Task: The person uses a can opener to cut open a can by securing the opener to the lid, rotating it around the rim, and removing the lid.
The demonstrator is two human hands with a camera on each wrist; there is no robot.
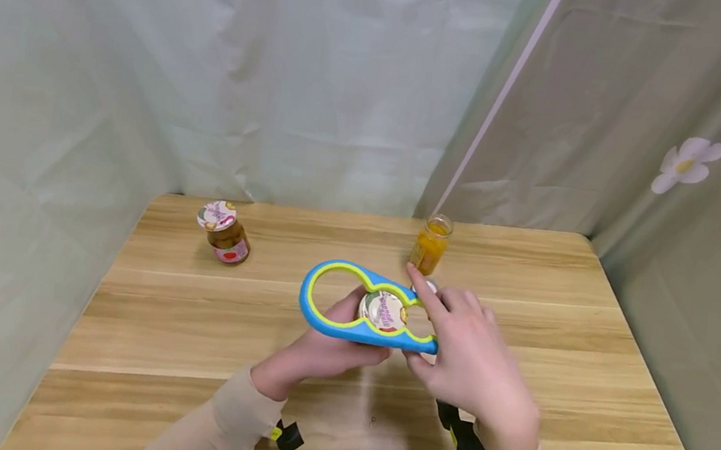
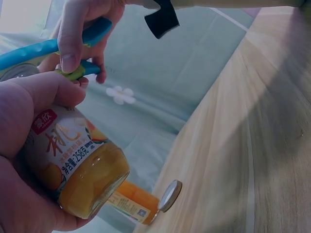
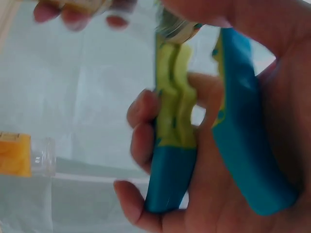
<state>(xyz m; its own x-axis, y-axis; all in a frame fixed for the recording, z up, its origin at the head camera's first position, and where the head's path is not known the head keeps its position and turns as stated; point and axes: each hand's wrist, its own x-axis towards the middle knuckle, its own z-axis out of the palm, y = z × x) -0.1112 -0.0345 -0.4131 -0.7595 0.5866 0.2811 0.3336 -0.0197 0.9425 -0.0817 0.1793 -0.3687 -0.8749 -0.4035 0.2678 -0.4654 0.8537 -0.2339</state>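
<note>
My left hand (image 1: pixel 333 352) grips a glass jar (image 2: pixel 92 179) of yellow fruit with a peach-printed label, holding it up over the table. On top of the jar is a white printed lid (image 1: pixel 382 311). A blue jar opener (image 1: pixel 348 333) with a lime-green toothed lining surrounds that lid at its middle opening; its largest loop points left. The opener's two handle ends are in my right hand (image 1: pixel 476 349), fingers along one arm and the palm side against the other, in the right wrist view. The right index finger extends forward along the opener.
An uncovered jar of orange fruit (image 1: pixel 430 249) stands at the back of the wooden table (image 1: pixel 581 399), with a loose round lid (image 2: pixel 170 196) by its base. Farther left stands a lidded jar of brownish contents (image 1: pixel 228 240). Curtains (image 1: pixel 349 90) hang behind the table.
</note>
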